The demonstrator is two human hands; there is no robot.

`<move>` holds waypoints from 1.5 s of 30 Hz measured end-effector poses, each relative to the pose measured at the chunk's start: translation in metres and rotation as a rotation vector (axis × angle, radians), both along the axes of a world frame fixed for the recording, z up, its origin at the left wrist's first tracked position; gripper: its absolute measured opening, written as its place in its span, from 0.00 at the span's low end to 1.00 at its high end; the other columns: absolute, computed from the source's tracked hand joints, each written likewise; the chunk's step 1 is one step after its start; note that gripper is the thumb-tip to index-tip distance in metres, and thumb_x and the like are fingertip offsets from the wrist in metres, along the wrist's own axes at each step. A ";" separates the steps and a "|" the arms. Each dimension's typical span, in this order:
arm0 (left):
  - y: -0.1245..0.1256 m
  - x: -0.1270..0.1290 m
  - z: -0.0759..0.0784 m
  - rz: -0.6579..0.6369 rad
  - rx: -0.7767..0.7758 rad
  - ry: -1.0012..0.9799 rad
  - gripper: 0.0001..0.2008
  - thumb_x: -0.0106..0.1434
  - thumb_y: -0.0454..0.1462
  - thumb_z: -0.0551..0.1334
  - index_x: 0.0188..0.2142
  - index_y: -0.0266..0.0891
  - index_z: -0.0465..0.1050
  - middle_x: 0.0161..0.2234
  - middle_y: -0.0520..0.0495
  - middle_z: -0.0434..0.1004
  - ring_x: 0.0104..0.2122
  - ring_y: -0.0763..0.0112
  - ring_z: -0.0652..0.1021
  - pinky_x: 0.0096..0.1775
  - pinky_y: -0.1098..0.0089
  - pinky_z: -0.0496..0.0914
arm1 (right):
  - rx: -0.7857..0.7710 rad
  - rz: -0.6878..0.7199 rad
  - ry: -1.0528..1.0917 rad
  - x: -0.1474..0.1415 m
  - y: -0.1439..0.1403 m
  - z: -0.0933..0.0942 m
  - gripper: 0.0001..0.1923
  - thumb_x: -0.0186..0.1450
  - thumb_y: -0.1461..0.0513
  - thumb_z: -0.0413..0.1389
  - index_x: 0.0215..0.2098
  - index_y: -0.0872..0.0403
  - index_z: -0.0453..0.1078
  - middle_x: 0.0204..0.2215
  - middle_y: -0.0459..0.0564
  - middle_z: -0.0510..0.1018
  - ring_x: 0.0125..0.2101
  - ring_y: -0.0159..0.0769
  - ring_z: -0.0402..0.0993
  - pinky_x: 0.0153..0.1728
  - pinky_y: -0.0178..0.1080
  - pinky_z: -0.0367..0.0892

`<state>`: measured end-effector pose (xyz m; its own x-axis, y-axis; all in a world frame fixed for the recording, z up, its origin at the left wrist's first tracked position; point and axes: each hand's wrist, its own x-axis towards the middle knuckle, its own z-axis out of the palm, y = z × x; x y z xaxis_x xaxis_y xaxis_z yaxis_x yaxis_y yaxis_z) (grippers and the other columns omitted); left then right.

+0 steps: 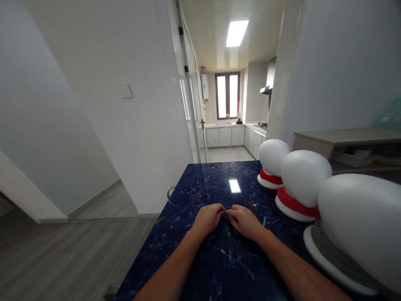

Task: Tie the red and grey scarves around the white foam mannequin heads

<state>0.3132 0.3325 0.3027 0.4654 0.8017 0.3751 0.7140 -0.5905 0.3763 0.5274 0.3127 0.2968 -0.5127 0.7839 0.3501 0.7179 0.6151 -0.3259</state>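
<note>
Resting side by side on the dark blue marbled desk (200,179), the left hand (208,218) and the right hand (246,221) meet at their fingertips near the middle of the surface. The fingers of both curl inward toward each other, knuckles up, and seem to pinch or work something very small between them; whether anything is actually held there cannot be told, since the spot where they touch is hidden by the fingers themselves. Both forearms lie bare along the desk.

To the person's right stand three white mannequin heads in a row: the far head (273,156) and the middle head (305,175) each wear a red band about the base, while the near head (363,225) has a grey band. All three are well apart from the hands. Judging by the pose, the work in hand is a fine, two-handed fingertip handling, calling for small, steady finger movement rather than any reach.
</note>
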 end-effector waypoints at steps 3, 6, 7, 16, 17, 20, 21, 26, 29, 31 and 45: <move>-0.001 -0.001 0.001 -0.021 0.027 0.043 0.10 0.71 0.35 0.59 0.43 0.48 0.80 0.40 0.50 0.85 0.41 0.62 0.83 0.45 0.67 0.72 | 0.006 0.013 -0.014 0.001 0.000 -0.001 0.12 0.73 0.66 0.54 0.46 0.50 0.79 0.37 0.48 0.76 0.42 0.36 0.73 0.45 0.37 0.65; -0.002 -0.001 0.001 -0.044 0.050 0.083 0.10 0.71 0.34 0.59 0.43 0.48 0.79 0.39 0.50 0.85 0.41 0.62 0.83 0.45 0.67 0.71 | 0.019 0.024 -0.030 0.001 0.001 -0.002 0.10 0.72 0.65 0.55 0.43 0.51 0.79 0.37 0.48 0.76 0.41 0.36 0.73 0.45 0.37 0.65; -0.003 -0.001 0.002 -0.047 0.054 0.092 0.10 0.71 0.34 0.58 0.43 0.48 0.79 0.39 0.50 0.84 0.41 0.62 0.83 0.45 0.67 0.71 | 0.024 0.029 -0.031 0.001 0.001 -0.002 0.09 0.72 0.65 0.56 0.43 0.51 0.79 0.37 0.48 0.76 0.41 0.37 0.74 0.45 0.37 0.65; -0.008 0.004 0.008 -0.027 -0.013 0.075 0.06 0.69 0.35 0.61 0.40 0.47 0.78 0.40 0.53 0.81 0.38 0.69 0.80 0.40 0.71 0.68 | 0.065 0.058 -0.026 0.002 0.001 -0.005 0.08 0.71 0.66 0.57 0.41 0.50 0.79 0.38 0.47 0.77 0.41 0.37 0.74 0.45 0.39 0.66; -0.008 0.004 0.008 -0.020 -0.023 0.069 0.06 0.68 0.35 0.62 0.39 0.47 0.78 0.39 0.53 0.80 0.37 0.69 0.79 0.38 0.71 0.67 | 0.068 0.058 -0.023 0.002 0.001 -0.005 0.08 0.70 0.66 0.57 0.41 0.50 0.79 0.38 0.47 0.77 0.41 0.37 0.74 0.45 0.39 0.65; -0.008 0.006 0.007 -0.002 -0.036 0.043 0.04 0.67 0.35 0.63 0.38 0.47 0.77 0.39 0.54 0.79 0.35 0.71 0.78 0.36 0.72 0.66 | 0.073 0.054 -0.013 0.002 -0.001 -0.004 0.08 0.70 0.67 0.57 0.40 0.50 0.78 0.38 0.47 0.76 0.41 0.36 0.74 0.45 0.39 0.65; -0.008 0.006 0.006 0.001 -0.035 0.031 0.04 0.66 0.35 0.63 0.38 0.47 0.77 0.38 0.54 0.78 0.35 0.71 0.78 0.36 0.72 0.66 | 0.075 0.052 -0.010 0.002 -0.001 -0.004 0.08 0.70 0.67 0.57 0.40 0.50 0.78 0.38 0.46 0.76 0.41 0.36 0.74 0.45 0.39 0.65; -0.008 0.006 0.005 0.018 -0.021 0.014 0.04 0.67 0.37 0.63 0.39 0.48 0.77 0.39 0.54 0.76 0.35 0.71 0.77 0.36 0.72 0.65 | 0.077 0.040 -0.007 0.001 -0.001 -0.003 0.08 0.70 0.67 0.57 0.41 0.50 0.77 0.37 0.46 0.76 0.40 0.36 0.74 0.44 0.39 0.64; -0.009 0.006 0.005 0.033 -0.020 0.026 0.04 0.67 0.37 0.62 0.39 0.48 0.76 0.41 0.53 0.76 0.36 0.71 0.77 0.36 0.71 0.65 | 0.071 0.037 -0.006 0.000 -0.001 -0.003 0.08 0.70 0.66 0.57 0.42 0.50 0.78 0.37 0.46 0.76 0.40 0.36 0.74 0.44 0.39 0.64; -0.009 0.007 0.006 0.038 -0.021 0.033 0.04 0.67 0.38 0.62 0.40 0.48 0.76 0.41 0.53 0.75 0.36 0.70 0.77 0.36 0.71 0.66 | 0.071 0.036 -0.005 0.000 -0.001 -0.002 0.08 0.70 0.66 0.57 0.42 0.49 0.78 0.37 0.46 0.76 0.39 0.36 0.74 0.44 0.39 0.64; -0.007 0.007 0.007 0.069 -0.034 0.010 0.05 0.69 0.36 0.59 0.39 0.46 0.74 0.41 0.52 0.75 0.36 0.71 0.76 0.37 0.71 0.65 | 0.102 0.019 0.007 -0.001 -0.003 0.002 0.05 0.70 0.65 0.58 0.40 0.50 0.75 0.36 0.45 0.75 0.38 0.35 0.73 0.44 0.38 0.63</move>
